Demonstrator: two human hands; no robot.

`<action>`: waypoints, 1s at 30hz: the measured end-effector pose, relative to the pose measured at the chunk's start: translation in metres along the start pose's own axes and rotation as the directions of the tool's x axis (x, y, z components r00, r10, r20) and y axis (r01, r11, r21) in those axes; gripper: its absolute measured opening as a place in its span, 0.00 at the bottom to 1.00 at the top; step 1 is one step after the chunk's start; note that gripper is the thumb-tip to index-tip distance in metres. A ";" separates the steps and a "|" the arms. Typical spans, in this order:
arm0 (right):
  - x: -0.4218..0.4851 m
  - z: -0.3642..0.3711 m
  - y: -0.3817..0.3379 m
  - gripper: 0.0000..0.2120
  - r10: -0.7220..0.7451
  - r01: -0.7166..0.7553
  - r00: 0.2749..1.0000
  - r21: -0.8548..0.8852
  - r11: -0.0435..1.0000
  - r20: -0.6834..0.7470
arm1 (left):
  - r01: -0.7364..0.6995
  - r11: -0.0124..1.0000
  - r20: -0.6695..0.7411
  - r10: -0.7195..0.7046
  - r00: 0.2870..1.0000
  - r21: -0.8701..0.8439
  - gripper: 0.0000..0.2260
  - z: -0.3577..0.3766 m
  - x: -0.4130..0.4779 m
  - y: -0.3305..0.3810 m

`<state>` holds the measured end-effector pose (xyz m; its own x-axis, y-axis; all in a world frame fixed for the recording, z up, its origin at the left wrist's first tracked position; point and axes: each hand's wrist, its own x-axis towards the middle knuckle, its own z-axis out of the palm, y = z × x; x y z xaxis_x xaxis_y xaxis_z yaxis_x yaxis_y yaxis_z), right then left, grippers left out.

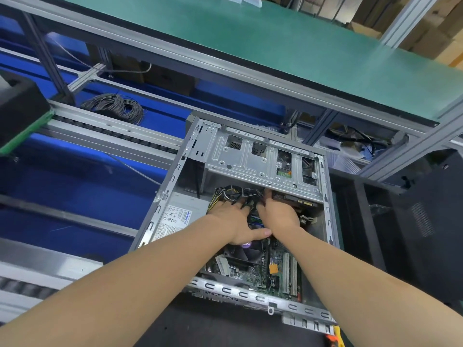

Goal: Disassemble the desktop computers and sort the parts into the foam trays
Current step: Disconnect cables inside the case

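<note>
An open desktop computer case (172,181) lies on its side in front of me. Inside it are a grey power supply (180,216), a metal drive cage (260,159), the green motherboard (273,274) and a black CPU fan (240,254). A bundle of black and yellow cables (233,192) sits below the drive cage. Both my hands reach into the case side by side. My left hand (235,221) has its fingers in the cables, thumb stretched right. My right hand (280,214) reaches in beside it; its fingertips are hidden among the wires.
A green-topped shelf (275,46) on aluminium framing hangs over the bench. A coil of grey wire (115,106) lies on the blue surface at the back left. A black foam block (20,106) stands far left. A dark panel (423,221) stands right of the case.
</note>
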<state>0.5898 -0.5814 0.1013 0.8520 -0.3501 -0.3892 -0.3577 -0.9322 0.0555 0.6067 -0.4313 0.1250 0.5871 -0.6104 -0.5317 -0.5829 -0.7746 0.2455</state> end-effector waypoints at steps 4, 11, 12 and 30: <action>-0.001 0.006 0.003 0.21 0.020 -0.015 0.998 0.079 0.997 -0.066 | -0.001 1.000 -0.017 0.001 1.000 -0.014 0.47 0.000 -0.003 0.000; -0.003 0.005 0.005 0.18 -0.024 0.031 0.999 0.162 0.986 -0.048 | 0.024 1.000 -0.062 -0.024 0.998 0.002 0.50 0.003 0.000 0.002; -0.003 0.005 0.006 0.17 -0.020 0.025 0.999 0.160 0.987 -0.033 | 0.025 1.000 -0.082 -0.024 0.996 0.012 0.50 0.004 0.001 0.002; -0.004 0.003 -0.001 0.25 0.037 -0.033 0.999 0.127 0.991 -0.033 | 0.002 0.997 -0.065 0.003 0.998 0.075 0.48 0.000 0.000 0.003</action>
<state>0.5854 -0.5783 0.1005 0.8503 -0.3872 -0.3564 -0.4310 -0.9010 -0.0494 0.6050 -0.4331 0.1253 0.6207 -0.6220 -0.4773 -0.6221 -0.7612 0.1832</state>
